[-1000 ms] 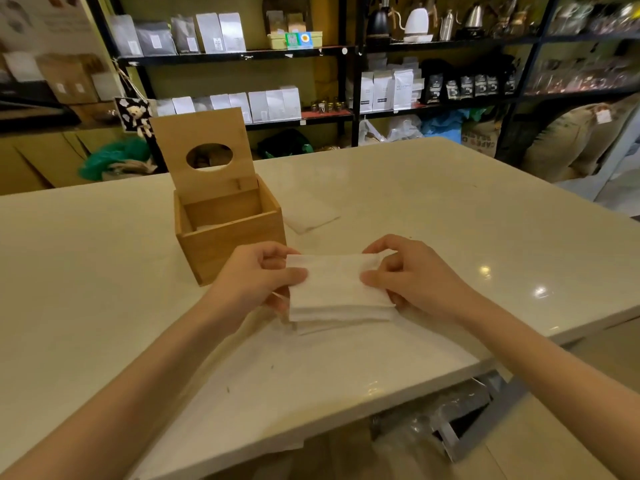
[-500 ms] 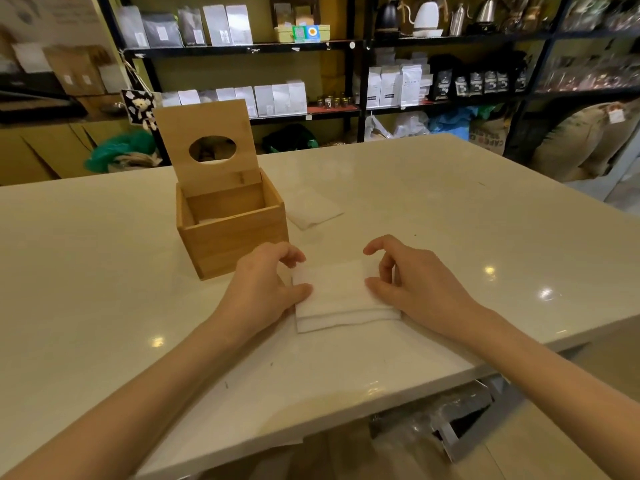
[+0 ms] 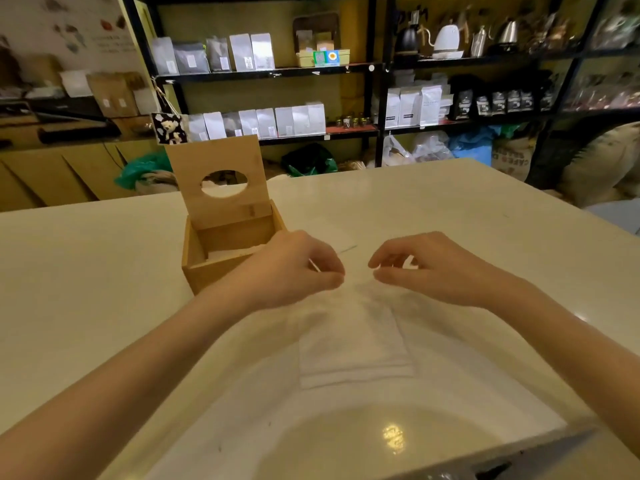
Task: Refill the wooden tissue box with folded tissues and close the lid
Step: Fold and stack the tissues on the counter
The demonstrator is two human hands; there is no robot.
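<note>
Tissues: folded white stack, flat on the tabletop, just below both hands and between the two forearms. A blurred sheet seems to rise from the stack toward the fingertips; its edges cannot be made out clearly.

Box: wooden, open, just beyond and to the outer side of the left hand, whose knuckles overlap its near corner in view; contact cannot be told. Lid stands upright at the far wall, oval hole facing the camera. White tissue shows low inside the box.

Open room: bare tabletop wide to the outer side of the left hand and box, beyond both hands up to the far edge, and to the outer side of the right hand. The near edge runs close below the stack, slanting under the right forearm.

Left hand: narrowly closed, thumb and forefinger pinched together, apparently on the thin sheet.

Right hand: fingers curled, thumb and forefinger nearly meeting in a like pinch; whether it grips the sheet cannot be told. The two hands are near each other, with a small gap between fingertips.
</note>
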